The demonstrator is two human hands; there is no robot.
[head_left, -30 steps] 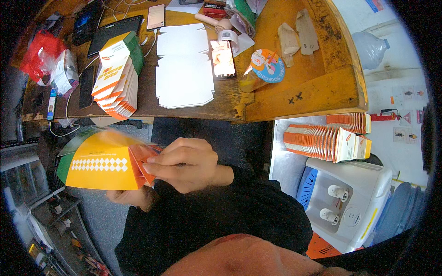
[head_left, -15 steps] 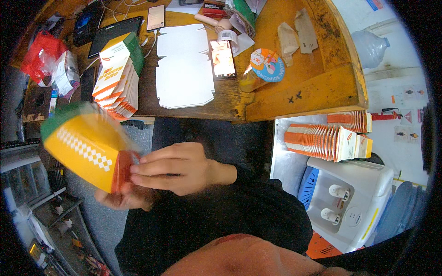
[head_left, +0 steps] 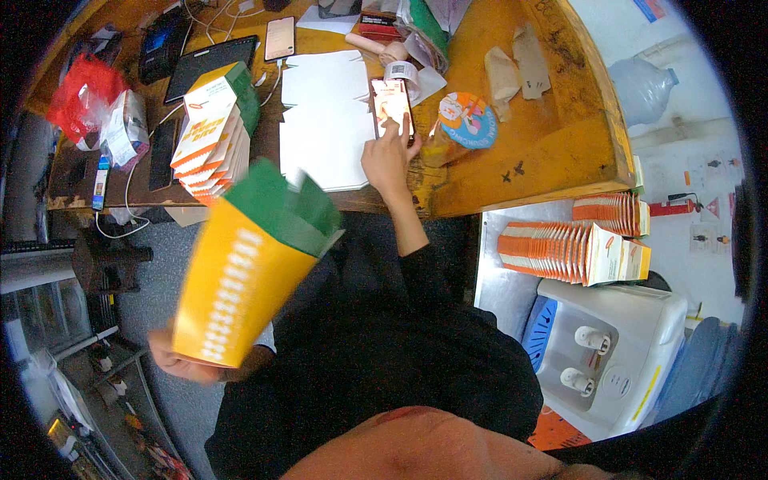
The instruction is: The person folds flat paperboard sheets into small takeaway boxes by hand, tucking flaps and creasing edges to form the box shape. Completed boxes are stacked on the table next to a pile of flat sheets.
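My left hand (head_left: pixel 178 360) grips the bottom end of a yellow paper food carton (head_left: pixel 244 280), its fingers partly hidden behind it. The carton is tilted, with its green flaps standing open at the top and a row of white diamonds down the side. My right hand (head_left: pixel 389 166) reaches over the table, fingers stretched apart, with a fingertip at the lit screen of a phone (head_left: pixel 389 98) lying flat. Left of that phone lies a flat white die-cut sheet (head_left: pixel 324 128). A fanned stack of nested cartons (head_left: pixel 210 140), white and orange with green, rests at the table's left part.
The wooden table (head_left: pixel 552 152) has a raised right edge. On it are a round blue sticker (head_left: pixel 470 128), a second phone (head_left: pixel 280 38), a black tablet (head_left: pixel 212 68) and a red plastic bag (head_left: pixel 84 96). Rows of folded cartons (head_left: pixel 552 252) stand at the right beside a white water dispenser (head_left: pixel 612 344).
My right hand has let go of the carton's base and moved up to the phone. My left hand keeps the carton, now turned more upright with its green end up.
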